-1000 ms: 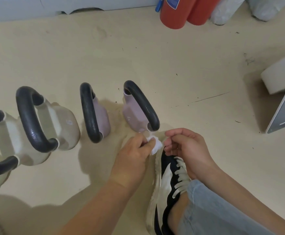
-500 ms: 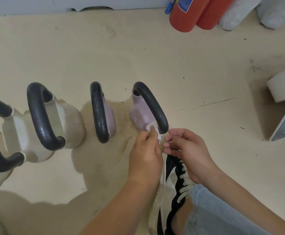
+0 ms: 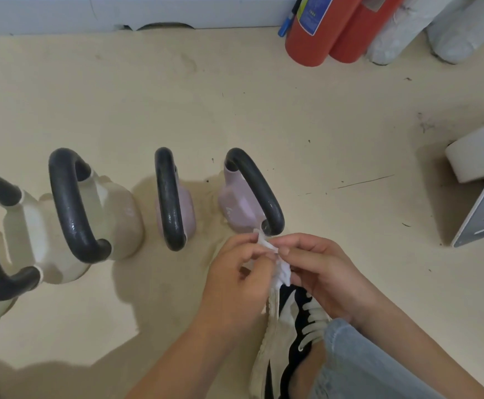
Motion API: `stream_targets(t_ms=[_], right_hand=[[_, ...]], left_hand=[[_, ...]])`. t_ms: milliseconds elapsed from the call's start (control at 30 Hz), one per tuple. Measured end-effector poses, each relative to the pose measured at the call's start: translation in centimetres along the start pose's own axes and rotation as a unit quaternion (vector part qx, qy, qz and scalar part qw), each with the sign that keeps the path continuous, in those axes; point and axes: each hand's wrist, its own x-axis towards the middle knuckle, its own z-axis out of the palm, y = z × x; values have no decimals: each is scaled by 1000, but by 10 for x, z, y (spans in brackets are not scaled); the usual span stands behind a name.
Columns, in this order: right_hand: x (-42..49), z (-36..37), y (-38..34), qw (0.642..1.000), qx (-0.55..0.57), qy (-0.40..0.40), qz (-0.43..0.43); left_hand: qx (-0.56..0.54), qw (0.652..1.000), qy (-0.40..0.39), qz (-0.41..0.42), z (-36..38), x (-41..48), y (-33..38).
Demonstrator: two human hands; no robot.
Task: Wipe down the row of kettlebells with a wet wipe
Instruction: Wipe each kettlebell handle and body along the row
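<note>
Several kettlebells with black handles stand in a row on the floor. The rightmost is a pink kettlebell (image 3: 236, 207), left of it a second pink kettlebell (image 3: 187, 210), then a cream kettlebell (image 3: 114, 217) and another cream kettlebell (image 3: 19, 226) at the left edge. A small crumpled white wet wipe (image 3: 275, 259) is pinched between both hands, just below the rightmost kettlebell's handle end. My left hand (image 3: 238, 279) grips its left side and my right hand (image 3: 321, 272) grips its right side. Neither hand touches a kettlebell.
My shoe (image 3: 284, 335) and jeans leg sit right under the hands. Two red fire extinguishers (image 3: 321, 33) and pale sacks stand by the far wall. A white-and-grey machine base (image 3: 482, 180) is at the right. Beige floor lies beyond the kettlebells.
The left hand drew the wipe back from the rightmost kettlebell's handle end, and the right hand closed onto it. The wipe now hangs stretched between both hands.
</note>
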Motion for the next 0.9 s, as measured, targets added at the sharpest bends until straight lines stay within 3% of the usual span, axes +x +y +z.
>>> stream_targets(t_ms=[100, 233, 433, 600, 733, 833, 900], right_hand=[[-2, 1, -5, 1000, 9, 10, -26], [-6, 2, -10, 999, 14, -8, -42], [-6, -1, -13, 999, -8, 0, -39], [-6, -4, -13, 993, -80, -76, -44], [-7, -7, -23, 995, -60, -34, -71], [-4, -8, -31, 997, -21, -8, -74], [-3, -8, -36, 998, 2, -1, -70]], left_hand=[[-36, 999, 17, -15, -4, 3, 11], [-55, 993, -35, -95, -4, 7, 22], [-36, 993, -52, -100, -22, 12, 29], [28, 998, -48, -40, -27, 14, 42], [38, 998, -44, -18, -30, 17, 53], [-4, 997, -66, -42, -34, 19, 56], [-96, 986, -99, -92, -35, 21, 56]])
